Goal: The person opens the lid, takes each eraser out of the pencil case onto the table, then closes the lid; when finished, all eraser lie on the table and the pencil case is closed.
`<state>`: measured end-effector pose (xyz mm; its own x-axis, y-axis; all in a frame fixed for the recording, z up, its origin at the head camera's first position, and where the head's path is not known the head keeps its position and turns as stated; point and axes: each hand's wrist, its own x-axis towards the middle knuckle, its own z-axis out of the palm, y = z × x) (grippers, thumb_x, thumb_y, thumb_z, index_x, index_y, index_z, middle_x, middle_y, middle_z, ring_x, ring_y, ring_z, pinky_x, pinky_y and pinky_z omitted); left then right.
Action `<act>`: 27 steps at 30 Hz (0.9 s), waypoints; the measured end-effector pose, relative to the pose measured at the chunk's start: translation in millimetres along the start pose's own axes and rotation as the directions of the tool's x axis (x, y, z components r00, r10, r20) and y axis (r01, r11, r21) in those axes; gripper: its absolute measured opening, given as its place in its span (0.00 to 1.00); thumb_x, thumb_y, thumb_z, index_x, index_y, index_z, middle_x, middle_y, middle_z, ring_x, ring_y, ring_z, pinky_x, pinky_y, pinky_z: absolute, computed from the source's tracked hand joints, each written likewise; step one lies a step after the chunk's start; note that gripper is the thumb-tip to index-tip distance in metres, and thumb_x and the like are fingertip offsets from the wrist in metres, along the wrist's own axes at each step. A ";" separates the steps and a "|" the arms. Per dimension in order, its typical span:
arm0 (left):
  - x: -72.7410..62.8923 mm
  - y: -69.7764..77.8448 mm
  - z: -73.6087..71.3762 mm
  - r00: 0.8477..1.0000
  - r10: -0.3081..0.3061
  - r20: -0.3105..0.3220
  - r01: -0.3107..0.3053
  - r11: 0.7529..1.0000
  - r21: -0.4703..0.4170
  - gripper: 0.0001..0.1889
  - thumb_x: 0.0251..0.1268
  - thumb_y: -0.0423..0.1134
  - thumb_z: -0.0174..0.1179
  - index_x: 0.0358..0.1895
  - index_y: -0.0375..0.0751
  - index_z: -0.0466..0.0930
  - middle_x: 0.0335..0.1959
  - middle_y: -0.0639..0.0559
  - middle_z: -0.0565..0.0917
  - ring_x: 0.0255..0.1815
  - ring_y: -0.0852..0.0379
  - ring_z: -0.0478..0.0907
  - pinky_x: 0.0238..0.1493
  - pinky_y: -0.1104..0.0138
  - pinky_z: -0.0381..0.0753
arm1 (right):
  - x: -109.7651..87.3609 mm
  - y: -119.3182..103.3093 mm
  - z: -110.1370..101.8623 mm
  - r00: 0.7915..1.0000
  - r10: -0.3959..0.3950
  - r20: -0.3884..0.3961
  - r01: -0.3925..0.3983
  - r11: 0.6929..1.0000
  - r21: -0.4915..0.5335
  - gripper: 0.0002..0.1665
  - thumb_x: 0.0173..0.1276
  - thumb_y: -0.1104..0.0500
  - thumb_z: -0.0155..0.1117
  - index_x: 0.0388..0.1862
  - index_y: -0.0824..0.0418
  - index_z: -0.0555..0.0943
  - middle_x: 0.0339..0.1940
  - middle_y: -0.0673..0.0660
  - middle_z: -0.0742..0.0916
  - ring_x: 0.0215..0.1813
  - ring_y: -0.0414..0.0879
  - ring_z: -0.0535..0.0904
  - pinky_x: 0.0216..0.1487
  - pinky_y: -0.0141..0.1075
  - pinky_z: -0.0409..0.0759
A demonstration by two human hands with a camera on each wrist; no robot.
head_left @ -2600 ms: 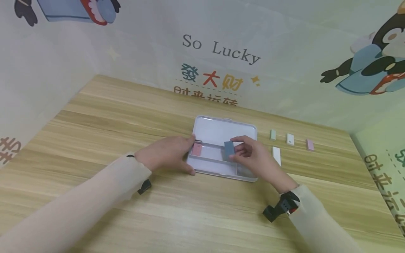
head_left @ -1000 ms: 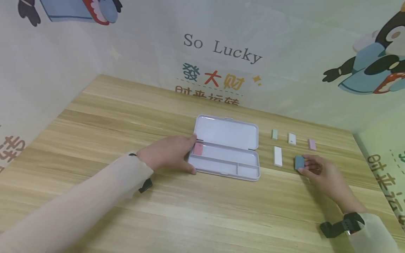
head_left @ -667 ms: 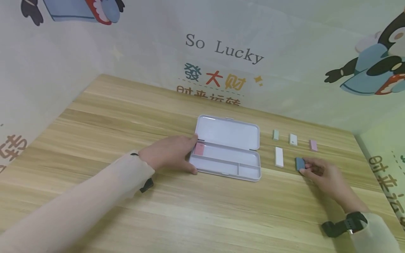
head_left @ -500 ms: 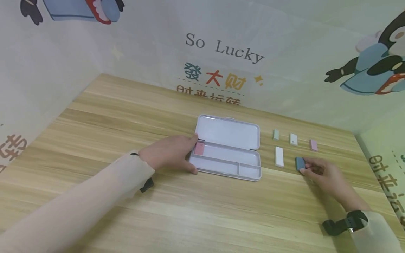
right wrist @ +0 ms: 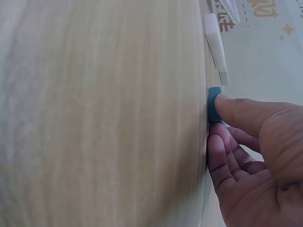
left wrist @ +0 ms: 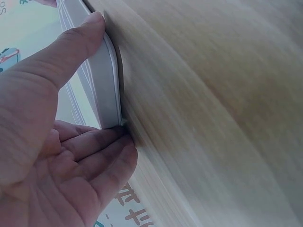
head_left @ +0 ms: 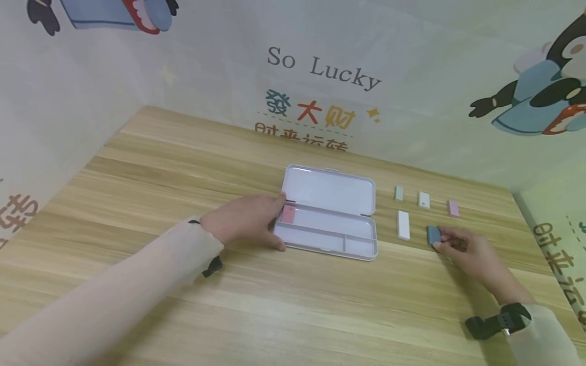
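Observation:
An open white plastic pencil case (head_left: pixel 316 239) with a divided tray lies mid-table, its lid folded back. My left hand (head_left: pixel 247 218) grips its left end, thumb at the front edge and fingers by the hinge side; in the left wrist view the thumb (left wrist: pixel 71 47) presses the case's wall. A pink eraser (head_left: pixel 288 214) lies at the left of the tray's back compartment. To the right of the case, my right hand (head_left: pixel 467 249) pinches a blue eraser (head_left: pixel 433 235) by its sides, down at the tabletop. The right wrist view shows the thumb against the blue eraser (right wrist: pixel 214 105).
A long white eraser (head_left: pixel 403 225) lies between the case and the blue eraser. Behind are a small green eraser (head_left: pixel 399 193), a small white one and a purple-pink eraser (head_left: pixel 452 208). A printed cloth (head_left: pixel 206 66) rises behind the wooden table (head_left: pixel 256 305).
My right hand has carried the blue eraser from above the case rightward and down to the table beside the long white eraser. It has stayed there lately. The left hand keeps its grip.

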<state>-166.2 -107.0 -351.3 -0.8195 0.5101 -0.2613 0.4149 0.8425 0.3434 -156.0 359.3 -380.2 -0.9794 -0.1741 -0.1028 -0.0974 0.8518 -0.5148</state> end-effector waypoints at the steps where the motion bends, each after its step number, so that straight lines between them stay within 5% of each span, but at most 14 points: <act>1: -0.1 0.0 -0.1 1.000 0.000 -0.001 0.000 1.000 0.001 0.59 0.60 0.59 0.75 0.83 0.29 0.52 0.73 0.40 0.77 0.67 0.49 0.79 0.76 0.55 0.76 | -0.1 -0.3 0.2 1.000 -0.001 0.000 0.001 1.000 0.006 0.31 0.79 0.58 0.64 0.70 0.79 0.73 0.53 0.72 0.86 0.41 0.14 0.70 0.41 0.15 0.77; 4: 0.2 -0.1 0.4 1.000 0.002 -0.001 -0.002 1.000 0.001 0.58 0.60 0.59 0.75 0.83 0.29 0.52 0.73 0.40 0.77 0.67 0.49 0.79 0.76 0.55 0.76 | -0.2 -0.2 -0.4 1.000 0.003 0.000 -0.003 1.000 0.014 0.32 0.79 0.57 0.64 0.71 0.79 0.72 0.54 0.72 0.85 0.42 0.17 0.72 0.41 0.17 0.78; 7: 1.0 0.2 1.7 1.000 0.003 0.001 -0.003 1.000 0.000 0.58 0.60 0.59 0.75 0.83 0.29 0.53 0.73 0.40 0.77 0.67 0.49 0.79 0.76 0.55 0.76 | -0.5 -1.3 -2.9 1.000 0.020 0.001 -0.020 1.000 0.007 0.36 0.81 0.52 0.60 0.73 0.80 0.68 0.57 0.75 0.84 0.49 0.40 0.86 0.46 0.28 0.85; 11: 0.5 0.4 2.5 1.000 -0.004 0.004 0.004 1.000 0.002 0.58 0.60 0.59 0.75 0.83 0.29 0.52 0.74 0.40 0.77 0.67 0.49 0.79 0.76 0.55 0.76 | 3.2 -8.3 -4.8 0.995 -0.017 -0.102 0.016 1.000 -0.012 0.36 0.82 0.50 0.57 0.73 0.79 0.68 0.57 0.79 0.83 0.55 0.69 0.83 0.43 0.26 0.82; 15: -0.1 -0.3 3.5 1.000 -0.008 0.002 0.008 1.000 0.011 0.58 0.60 0.59 0.75 0.83 0.29 0.52 0.73 0.40 0.77 0.67 0.49 0.79 0.75 0.55 0.77 | 11.0 -27.5 0.7 0.964 -0.126 -0.235 0.118 0.992 -0.051 0.26 0.79 0.56 0.63 0.65 0.76 0.77 0.50 0.73 0.87 0.44 0.32 0.81 0.40 0.12 0.71; 17: 0.1 -0.4 3.9 1.000 -0.005 0.001 0.005 1.000 0.014 0.58 0.61 0.59 0.74 0.83 0.29 0.52 0.74 0.40 0.77 0.67 0.49 0.79 0.76 0.55 0.76 | 14.4 -42.5 5.9 0.951 -0.183 -0.249 0.175 0.983 -0.053 0.22 0.79 0.59 0.63 0.62 0.75 0.80 0.48 0.71 0.88 0.43 0.24 0.76 0.42 0.10 0.71; 23: -0.3 1.2 2.8 1.000 0.004 -0.002 -0.004 1.000 0.006 0.58 0.61 0.59 0.74 0.83 0.29 0.52 0.74 0.40 0.76 0.68 0.48 0.79 0.76 0.55 0.76 | 25.9 -98.7 28.0 0.931 -0.312 -0.191 0.315 0.949 -0.013 0.18 0.80 0.60 0.61 0.59 0.72 0.82 0.46 0.66 0.90 0.47 0.54 0.86 0.46 0.20 0.78; 27: -1.1 1.0 2.0 1.000 -0.006 -0.002 0.006 1.000 0.016 0.58 0.60 0.59 0.75 0.83 0.29 0.52 0.73 0.40 0.77 0.67 0.49 0.79 0.76 0.55 0.76 | 37.0 -132.7 45.0 0.923 -0.373 -0.097 0.377 0.926 0.015 0.17 0.80 0.60 0.61 0.59 0.70 0.82 0.47 0.63 0.91 0.49 0.54 0.87 0.51 0.37 0.86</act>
<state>-164.1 -106.4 -352.5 -0.8227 0.5048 -0.2612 0.4163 0.8481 0.3278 -171.4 217.6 -354.0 -0.8843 -0.4311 0.1796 -0.4563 0.7160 -0.5283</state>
